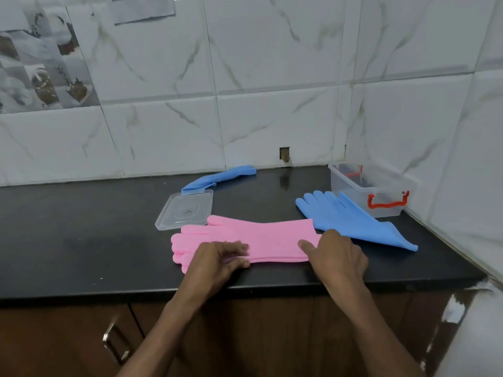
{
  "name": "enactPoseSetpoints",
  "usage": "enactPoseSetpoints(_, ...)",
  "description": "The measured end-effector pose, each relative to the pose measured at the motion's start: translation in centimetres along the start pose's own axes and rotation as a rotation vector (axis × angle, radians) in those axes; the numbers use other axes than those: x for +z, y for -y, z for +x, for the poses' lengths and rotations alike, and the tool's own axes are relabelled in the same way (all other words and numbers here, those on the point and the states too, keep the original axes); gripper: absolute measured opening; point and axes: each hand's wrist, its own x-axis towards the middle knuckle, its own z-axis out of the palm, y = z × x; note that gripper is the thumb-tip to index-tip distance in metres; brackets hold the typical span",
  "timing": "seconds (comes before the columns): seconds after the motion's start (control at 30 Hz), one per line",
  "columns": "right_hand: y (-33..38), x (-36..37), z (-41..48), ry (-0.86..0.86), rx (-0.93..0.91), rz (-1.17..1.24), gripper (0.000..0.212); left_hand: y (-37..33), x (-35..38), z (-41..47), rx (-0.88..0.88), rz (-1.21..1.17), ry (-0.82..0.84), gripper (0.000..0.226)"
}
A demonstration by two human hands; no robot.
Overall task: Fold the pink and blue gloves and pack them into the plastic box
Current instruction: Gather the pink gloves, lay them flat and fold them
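Observation:
The pink gloves (261,238) lie stacked flat near the front edge of the black counter (81,240), fingers pointing left. My left hand (217,259) pinches their near edge around the palm. My right hand (337,257) rests on the cuff end, fingers down on the rubber. A blue glove (351,219) lies flat to the right, its fingers toward the wall. A second blue glove (217,178) lies by the back wall. The clear plastic box (373,189) with red handles stands open in the right corner.
The box's clear lid (185,210) lies flat behind the pink gloves. Tiled walls close the counter at the back and right. A small hole (285,154) shows in the back wall. Wooden cabinet doors with a metal handle (114,344) are below.

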Motion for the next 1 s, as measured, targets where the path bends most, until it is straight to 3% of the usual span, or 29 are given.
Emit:
enactPoseSetpoints(0.1,0.2,-0.1,-0.1,0.063,-0.023,-0.012,0.046,-0.5,-0.1,-0.5,0.049,0.037,0.055,0.026)
enactPoseSetpoints(0.23,0.5,0.2,-0.2,0.029,-0.008,0.089,0.045,-0.2,-0.2,-0.9,0.252,0.228,0.281,0.039)
enactPoseSetpoints(0.33,1.2,0.2,-0.4,-0.037,0.013,0.306,0.039,-0.6,-0.3,-0.5,0.231,0.261,0.342,0.042)
enactPoseSetpoints(0.5,3.2,0.8,-1.6,-0.185,-0.053,0.384,0.04,-4.6,1.0,1.2,0.144,0.099,0.361,0.04)
enactPoseSetpoints(0.57,4.1,0.6,-2.2,-0.272,-0.123,0.366,0.046,-5.8,1.7,2.2,0.028,-0.09,0.336,0.043)
enactPoseSetpoints(0.63,5.0,0.7,-2.9,-0.328,-0.248,0.341,0.056,-6.3,1.4,4.0,-0.217,-0.391,0.281,0.051)
enactPoseSetpoints(0.73,6.4,1.3,-4.3,-0.3,-0.492,0.182,0.069,-5.7,-0.3,7.7,-0.606,-0.78,0.31,0.085)
enactPoseSetpoints(0.8,7.0,2.1,-5.2,-0.282,-0.595,0.057,0.078,-5.1,-1.6,9.0,-0.705,-0.914,0.326,0.085)
enactPoseSetpoints(0.87,7.2,2.8,-5.9,-0.313,-0.644,-0.014,0.078,-4.4,-1.8,9.5,-0.733,-0.806,0.287,0.069)
enactPoseSetpoints(0.93,7.2,3.9,-6.4,-0.186,-0.662,-0.008,0.069,-3.6,-0.9,9.7,-0.75,-0.569,0.221,0.08)
enactPoseSetpoints(1.0,6.9,4.8,-6.8,-0.1,-0.706,0.019,0.054,-2.8,0.3,10.0,-0.775,-0.496,0.131,0.084)
